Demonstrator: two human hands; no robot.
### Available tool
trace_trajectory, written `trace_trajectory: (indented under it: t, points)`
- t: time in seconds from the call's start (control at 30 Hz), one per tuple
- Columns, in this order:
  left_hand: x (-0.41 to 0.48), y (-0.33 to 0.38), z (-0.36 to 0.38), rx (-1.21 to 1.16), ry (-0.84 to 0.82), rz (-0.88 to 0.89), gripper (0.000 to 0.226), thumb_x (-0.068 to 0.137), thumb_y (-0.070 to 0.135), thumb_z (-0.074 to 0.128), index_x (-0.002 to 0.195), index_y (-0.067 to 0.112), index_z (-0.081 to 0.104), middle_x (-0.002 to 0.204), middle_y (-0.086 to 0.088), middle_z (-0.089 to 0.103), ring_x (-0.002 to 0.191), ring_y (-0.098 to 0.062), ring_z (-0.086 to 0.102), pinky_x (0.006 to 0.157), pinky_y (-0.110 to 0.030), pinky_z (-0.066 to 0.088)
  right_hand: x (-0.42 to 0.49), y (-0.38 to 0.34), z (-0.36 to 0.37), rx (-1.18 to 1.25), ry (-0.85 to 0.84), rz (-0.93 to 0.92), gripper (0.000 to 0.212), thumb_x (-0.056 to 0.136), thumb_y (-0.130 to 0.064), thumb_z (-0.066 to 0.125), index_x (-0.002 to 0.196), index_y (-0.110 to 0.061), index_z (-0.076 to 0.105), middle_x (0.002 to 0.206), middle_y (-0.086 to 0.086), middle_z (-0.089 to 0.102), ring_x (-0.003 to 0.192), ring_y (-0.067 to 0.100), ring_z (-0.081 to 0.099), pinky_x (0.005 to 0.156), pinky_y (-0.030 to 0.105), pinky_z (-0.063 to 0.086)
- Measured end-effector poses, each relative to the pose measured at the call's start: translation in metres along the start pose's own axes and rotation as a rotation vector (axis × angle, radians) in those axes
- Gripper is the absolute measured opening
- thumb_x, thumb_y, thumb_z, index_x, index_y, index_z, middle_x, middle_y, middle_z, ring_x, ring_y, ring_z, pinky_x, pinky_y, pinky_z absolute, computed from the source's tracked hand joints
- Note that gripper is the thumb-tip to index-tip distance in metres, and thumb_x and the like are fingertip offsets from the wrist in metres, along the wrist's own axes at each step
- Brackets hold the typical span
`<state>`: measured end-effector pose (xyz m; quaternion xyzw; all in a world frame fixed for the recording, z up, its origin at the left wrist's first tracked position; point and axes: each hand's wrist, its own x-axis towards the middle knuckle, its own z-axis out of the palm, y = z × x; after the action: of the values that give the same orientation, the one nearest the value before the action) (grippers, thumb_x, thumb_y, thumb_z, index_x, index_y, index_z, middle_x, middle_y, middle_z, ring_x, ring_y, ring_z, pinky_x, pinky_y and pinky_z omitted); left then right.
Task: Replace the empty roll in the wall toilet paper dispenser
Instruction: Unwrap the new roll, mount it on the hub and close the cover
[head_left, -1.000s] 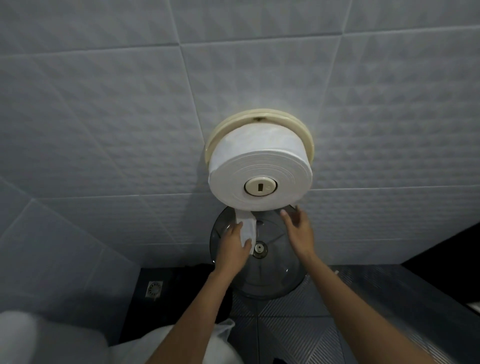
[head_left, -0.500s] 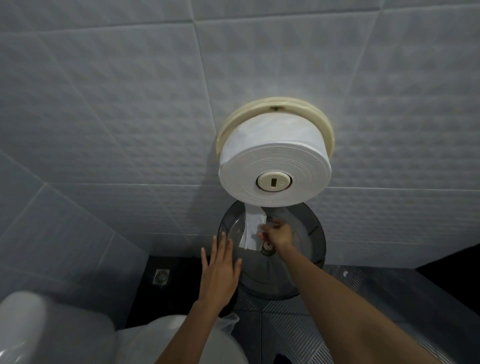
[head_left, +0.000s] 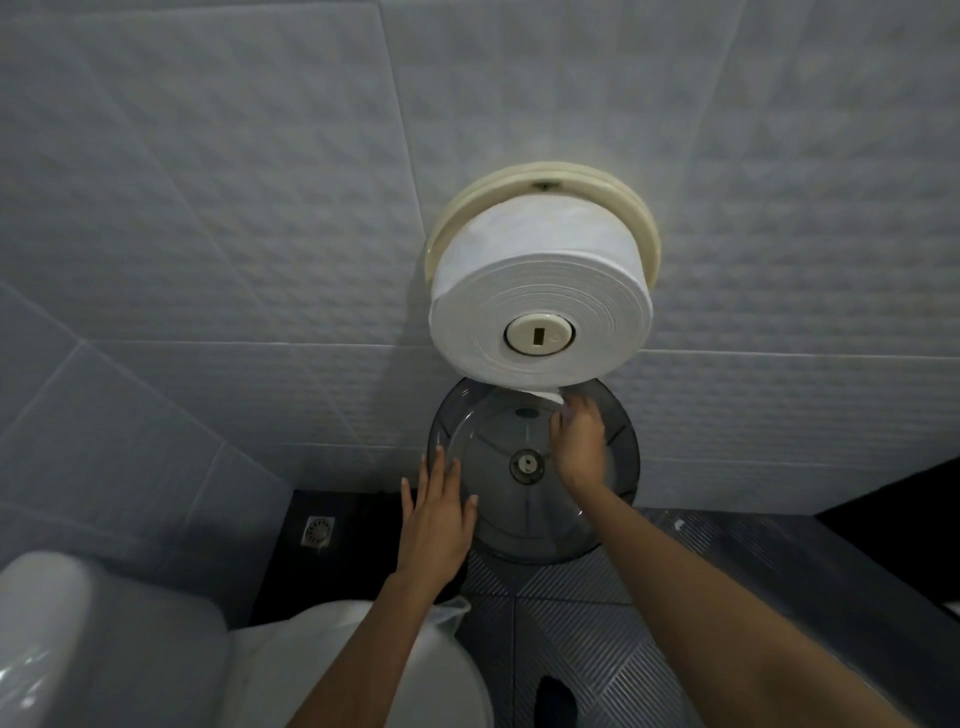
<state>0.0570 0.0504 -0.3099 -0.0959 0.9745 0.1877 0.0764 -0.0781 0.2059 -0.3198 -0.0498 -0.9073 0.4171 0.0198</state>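
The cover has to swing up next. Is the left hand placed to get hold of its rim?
Probably yes. The left hand lies open against the left rim of the hanging clear cover, nothing between them; the right hand is busy with the paper tail.

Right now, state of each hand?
Left hand: open, fingers spread flat against the rim of the hanging clear cover, holding nothing.
Right hand: closed, pinching the loose paper tail under the new roll.
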Motion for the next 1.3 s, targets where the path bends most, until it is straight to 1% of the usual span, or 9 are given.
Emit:
trace_trajectory:
  t: [0.13,0.23,0.4,0.53,0.7,0.8,0.97,1.07,1.3]
  points:
    - [-0.002,-0.001,0.0,-0.001,0.005,0.007,0.058,0.101,0.039,0.027,0.152,0.014,0.013,0.162,-0.006,-0.005,0.149,-0.02,-0.007,0.12,-0.046,-0.004,-0.009,0.02,0.008,-0.364,-0.515,-0.065,0.047,0.095,-0.027,0.047,0.134,-0.001,0.041,0.142,0.018,0.041,0.13,0.035,0.039,0.107,0.04,0.036]
    - [-0.002,-0.002,0.0,0.02,-0.004,0.019,0.058,0.101,0.039,0.027,0.152,0.015,0.011,0.161,-0.005,-0.008,0.149,-0.019,-0.009,0.119,-0.046,-0.005,-0.018,0.025,0.007,-0.419,-0.627,-0.061,0.059,0.097,-0.038,0.038,0.147,-0.013,0.021,0.159,0.009,0.016,0.142,0.032,0.025,0.114,0.047,0.027]
    - [-0.007,-0.007,-0.005,0.073,-0.019,0.068,0.06,0.101,0.039,0.027,0.152,0.014,0.008,0.161,-0.007,-0.009,0.148,-0.02,-0.011,0.119,-0.047,-0.005,-0.042,0.015,-0.014,-0.445,-0.573,-0.128,0.059,0.099,-0.039,0.035,0.15,-0.017,0.015,0.161,0.006,0.006,0.144,0.033,0.018,0.114,0.045,0.026]
    - [-0.01,-0.01,-0.014,0.119,-0.021,0.119,0.06,0.101,0.039,0.028,0.152,0.015,0.008,0.161,-0.007,-0.008,0.148,-0.023,-0.014,0.118,-0.049,-0.007,-0.076,0.009,-0.04,-0.544,-0.392,-0.286,0.055,0.097,-0.039,0.036,0.144,-0.012,0.03,0.157,0.011,0.021,0.143,0.031,0.023,0.115,0.044,0.023]
    - [-0.011,-0.013,-0.023,0.205,-0.043,0.222,0.061,0.101,0.04,0.027,0.152,0.014,0.006,0.162,-0.007,-0.005,0.148,-0.022,-0.012,0.117,-0.043,-0.011,-0.128,0.023,-0.074,-0.676,-0.268,-0.386,0.073,0.092,-0.063,0.011,0.133,-0.017,0.051,0.15,0.01,0.039,0.14,0.034,0.033,0.116,0.053,0.013]
    - [-0.004,-0.01,-0.026,0.231,-0.054,0.301,0.06,0.101,0.039,0.026,0.152,0.014,0.006,0.162,-0.007,-0.004,0.149,-0.021,-0.01,0.116,-0.039,-0.013,-0.146,0.042,-0.081,-0.718,-0.315,-0.325,0.075,0.085,-0.075,0.022,0.131,-0.024,0.052,0.149,0.007,0.041,0.139,0.036,0.033,0.113,0.056,0.004]
    - [0.027,0.012,-0.023,0.268,-0.122,0.446,0.061,0.101,0.04,0.027,0.152,0.013,0.008,0.162,-0.005,-0.002,0.149,-0.019,-0.008,0.119,-0.037,-0.007,-0.144,0.057,-0.075,-0.703,-0.295,-0.241,0.059,0.071,-0.063,0.058,0.118,-0.029,0.06,0.142,0.013,0.049,0.132,0.041,0.042,0.103,0.066,0.029]
    - [0.052,0.028,-0.016,0.299,-0.178,0.528,0.061,0.101,0.041,0.027,0.153,0.015,0.01,0.162,-0.004,0.0,0.149,-0.018,-0.006,0.119,-0.037,-0.006,-0.136,0.061,-0.07,-0.667,-0.285,-0.273,0.044,0.057,-0.049,0.081,0.095,-0.029,0.07,0.139,0.012,0.053,0.134,0.043,0.036,0.101,0.069,0.03]
    - [0.1,0.041,-0.005,0.392,-0.382,0.559,0.063,0.1,0.047,0.021,0.153,0.016,0.004,0.162,-0.002,-0.002,0.149,-0.017,-0.008,0.121,-0.037,-0.003,-0.12,0.069,-0.069,-0.534,-0.199,-0.48,0.023,0.068,-0.05,0.056,0.066,-0.032,0.069,0.137,0.0,0.055,0.139,0.039,0.021,0.099,0.072,0.019]
